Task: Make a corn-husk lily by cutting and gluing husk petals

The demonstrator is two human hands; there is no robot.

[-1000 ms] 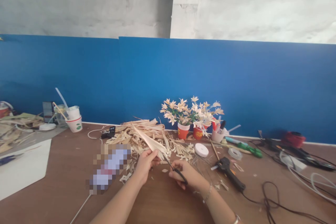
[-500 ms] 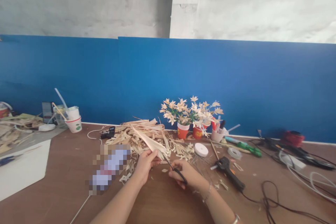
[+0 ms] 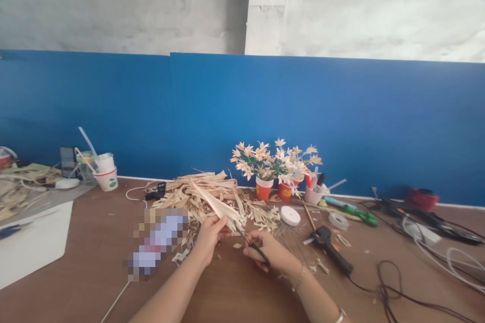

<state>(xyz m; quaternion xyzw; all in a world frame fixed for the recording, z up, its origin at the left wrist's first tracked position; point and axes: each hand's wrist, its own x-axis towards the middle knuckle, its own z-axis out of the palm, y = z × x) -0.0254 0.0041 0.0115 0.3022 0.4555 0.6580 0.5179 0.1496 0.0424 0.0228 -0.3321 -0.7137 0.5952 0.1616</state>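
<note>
Husk is pinched between thumb and fingers of my left hand, held over the desk with its tip toward the back edge and the pile of strips; my right hand is curled round the scissors, blades at the near end. If my left grip slackened, the husk could twist and tear crookedly; it sits so near the blades that a slip might nick me.

Our view swings slightly: we see the paper cup and glue gun a hair farther toward nine o'clock.
</note>
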